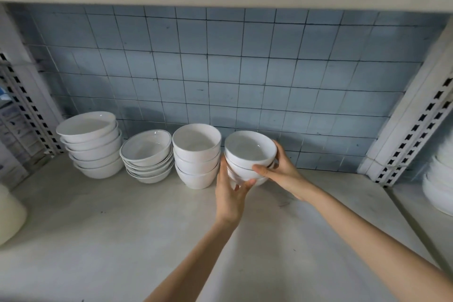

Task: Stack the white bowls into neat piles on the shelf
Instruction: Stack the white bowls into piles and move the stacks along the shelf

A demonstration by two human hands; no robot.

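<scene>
While left hand (230,191) and right hand (284,169) fingers (247,182) hold the bowl pile (250,152), placing it seems the step; next, let go softly.

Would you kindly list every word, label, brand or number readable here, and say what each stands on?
No text can be read.
The white bowl piles bear no print, nor does the pile gripped by the left hand and right hand.
The blurred things at the left edge are unreadable.

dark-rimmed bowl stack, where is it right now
In the head view the dark-rimmed bowl stack sits left of centre on the shelf, between the wide bowl pile on its left and the deep bowl pile on its right.
</scene>
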